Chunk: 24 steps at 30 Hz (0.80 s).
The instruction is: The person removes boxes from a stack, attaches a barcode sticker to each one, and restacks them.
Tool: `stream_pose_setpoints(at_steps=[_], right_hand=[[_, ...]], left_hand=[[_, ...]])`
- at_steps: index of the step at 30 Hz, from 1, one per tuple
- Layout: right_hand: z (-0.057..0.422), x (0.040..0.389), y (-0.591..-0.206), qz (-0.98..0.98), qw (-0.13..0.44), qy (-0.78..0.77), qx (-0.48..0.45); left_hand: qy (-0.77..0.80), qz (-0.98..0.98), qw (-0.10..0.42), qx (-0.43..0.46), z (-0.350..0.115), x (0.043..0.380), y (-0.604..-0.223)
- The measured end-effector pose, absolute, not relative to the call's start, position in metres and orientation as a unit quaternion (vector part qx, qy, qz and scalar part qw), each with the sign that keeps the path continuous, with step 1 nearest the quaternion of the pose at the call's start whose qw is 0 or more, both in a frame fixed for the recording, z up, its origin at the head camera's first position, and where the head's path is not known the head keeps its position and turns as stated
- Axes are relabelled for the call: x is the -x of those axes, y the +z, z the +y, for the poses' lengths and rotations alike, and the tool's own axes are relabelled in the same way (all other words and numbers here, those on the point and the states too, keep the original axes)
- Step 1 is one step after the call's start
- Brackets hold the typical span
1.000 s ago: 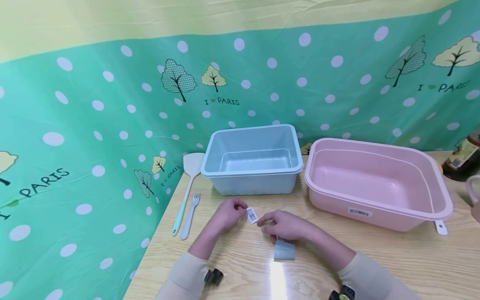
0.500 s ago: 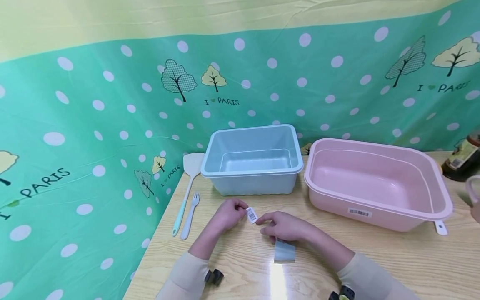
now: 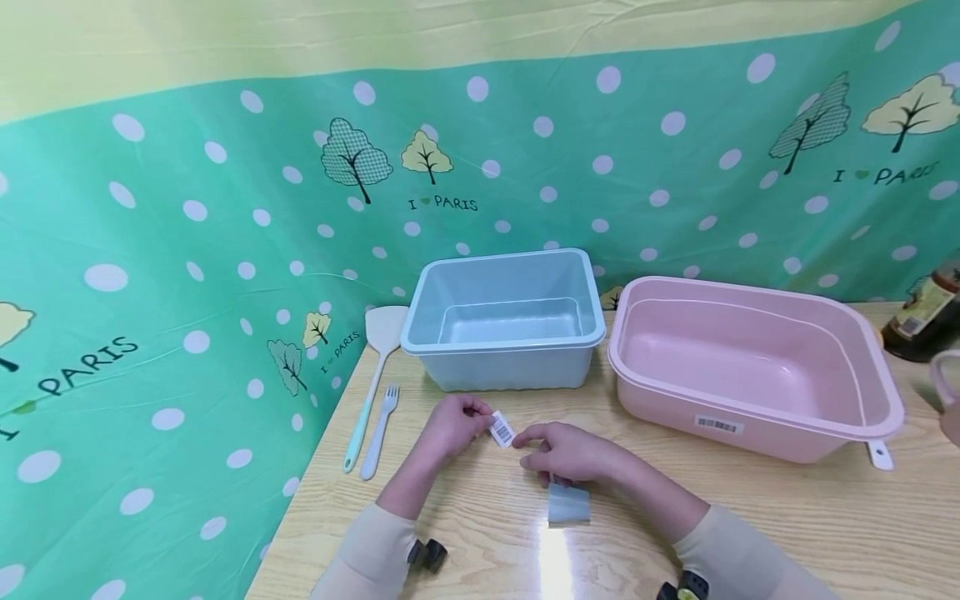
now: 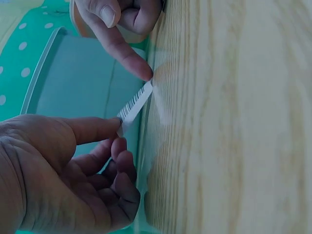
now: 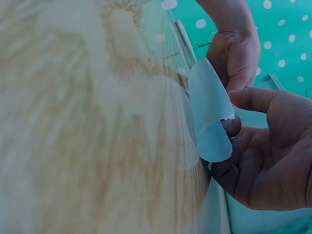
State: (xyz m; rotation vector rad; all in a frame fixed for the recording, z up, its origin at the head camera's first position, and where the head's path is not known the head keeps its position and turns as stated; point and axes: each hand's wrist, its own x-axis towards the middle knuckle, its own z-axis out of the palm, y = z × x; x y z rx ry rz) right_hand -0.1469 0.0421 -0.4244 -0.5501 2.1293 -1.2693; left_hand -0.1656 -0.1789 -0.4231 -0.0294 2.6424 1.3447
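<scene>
My left hand (image 3: 456,427) pinches one end of a small white barcode sticker (image 3: 501,429) between thumb and fingertip, just above the table. In the left wrist view the sticker (image 4: 132,107) slants between the two hands, its far end right at my right index fingertip (image 4: 145,72). My right hand (image 3: 573,452) stretches its index finger toward the sticker, while its other fingers curl and hold a pale blue piece of paper (image 3: 568,505) that hangs below them. Seen from the right wrist, this paper (image 5: 209,97) is rolled into a loose curve with a torn-looking edge.
Behind the hands stands a light blue basin (image 3: 510,367), with a pink basin (image 3: 720,367) to its right bearing a barcode label. A spatula (image 3: 372,383) and a fork (image 3: 381,432) lie at left. A dark bottle (image 3: 926,317) and a pink mug (image 3: 951,396) stand at far right.
The barcode sticker has shifted slightly left and turned a little in my left fingers. The right hand and its paper have barely moved.
</scene>
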Motion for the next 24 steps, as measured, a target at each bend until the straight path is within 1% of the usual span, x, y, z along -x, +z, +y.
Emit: stream_pose_setpoints(at_steps=[3, 10, 15, 19, 24], right_hand=[[0.042, 0.150, -0.426, 0.807, 0.265, -0.487, 0.201], [0.038, 0.159, -0.425, 0.832, 0.134, -0.529, 0.103], [0.034, 0.164, -0.426, 0.824, 0.062, -0.558, 0.076], [0.032, 0.167, -0.427, 0.816, 0.022, -0.574, 0.071], [0.028, 0.169, -0.430, 0.808, -0.009, -0.586, 0.058]], left_hand=[[0.465, 0.880, 0.091, 0.011, -0.181, 0.166, -0.422], [0.541, 0.838, 0.079, 0.000, -0.179, 0.169, -0.420], [0.608, 0.791, 0.068, 0.006, -0.172, 0.167, -0.417], [0.619, 0.784, 0.055, 0.006, -0.168, 0.165, -0.415], [0.620, 0.784, 0.033, 0.014, -0.165, 0.163, -0.414]])
